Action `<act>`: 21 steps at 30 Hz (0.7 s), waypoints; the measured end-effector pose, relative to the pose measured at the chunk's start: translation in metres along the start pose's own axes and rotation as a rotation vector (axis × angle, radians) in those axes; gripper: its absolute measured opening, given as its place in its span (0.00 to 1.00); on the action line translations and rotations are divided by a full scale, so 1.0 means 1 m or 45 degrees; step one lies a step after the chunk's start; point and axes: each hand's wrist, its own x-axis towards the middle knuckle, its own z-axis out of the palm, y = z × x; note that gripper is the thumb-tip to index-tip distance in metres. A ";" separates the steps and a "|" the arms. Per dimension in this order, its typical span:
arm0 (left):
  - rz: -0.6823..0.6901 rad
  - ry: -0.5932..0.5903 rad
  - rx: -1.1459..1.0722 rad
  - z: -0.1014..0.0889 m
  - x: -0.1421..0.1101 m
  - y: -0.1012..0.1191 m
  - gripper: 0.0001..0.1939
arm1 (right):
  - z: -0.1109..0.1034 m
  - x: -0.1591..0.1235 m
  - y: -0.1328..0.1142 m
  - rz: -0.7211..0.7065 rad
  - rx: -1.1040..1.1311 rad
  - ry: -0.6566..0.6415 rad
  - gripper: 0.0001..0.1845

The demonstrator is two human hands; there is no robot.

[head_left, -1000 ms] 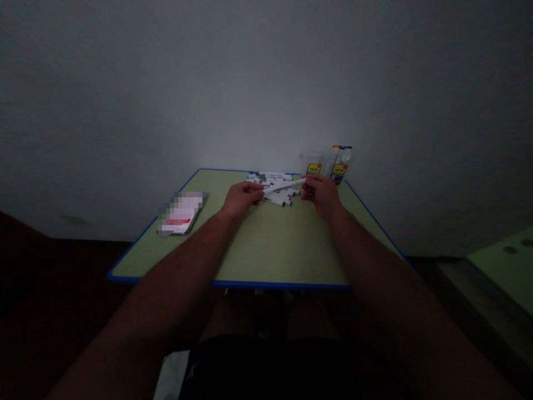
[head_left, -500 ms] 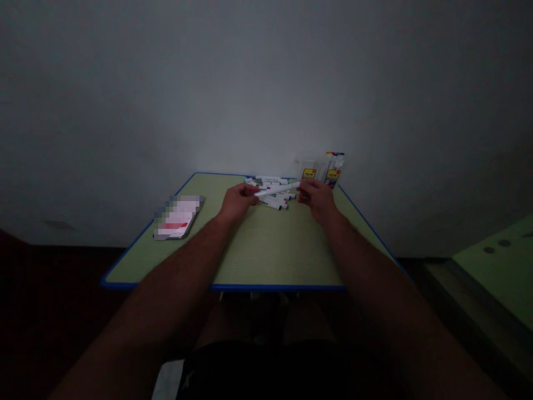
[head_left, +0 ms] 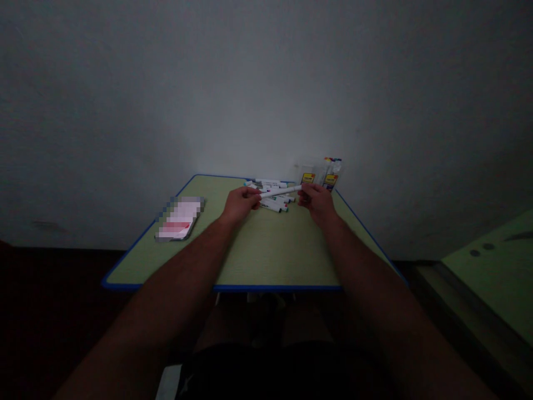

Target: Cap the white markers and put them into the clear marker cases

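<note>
A white marker (head_left: pixel 280 192) is held nearly level between my two hands, its right end slightly higher. My left hand (head_left: pixel 241 203) pinches one end, and my right hand (head_left: pixel 317 201) grips the other, the fingers of each covering the tips. Behind and below it lies a loose pile of white markers (head_left: pixel 271 206) with coloured ends, on the far part of the table. Just beyond my right hand stand clear plastic cases (head_left: pixel 308 176) with yellow and black labels; the rightmost case (head_left: pixel 332 176) has several coloured-tipped markers in it.
The pale green table (head_left: pixel 275 255) has a blue edge and stands against a grey wall (head_left: pixel 258 83). A phone (head_left: pixel 180 219) with a blurred-out screen lies at its left side. A pale green panel (head_left: pixel 495 266) is at the far right.
Both hands keep hold of the same marker and have barely moved. The view has shifted slightly.
</note>
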 end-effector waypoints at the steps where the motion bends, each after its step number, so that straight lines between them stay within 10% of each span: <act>1: -0.001 -0.009 0.020 0.000 0.000 -0.001 0.06 | 0.000 0.000 0.000 -0.007 0.010 0.005 0.12; 21: 0.248 -0.191 0.878 -0.001 -0.001 -0.010 0.11 | -0.024 0.023 -0.064 -0.227 0.070 0.272 0.04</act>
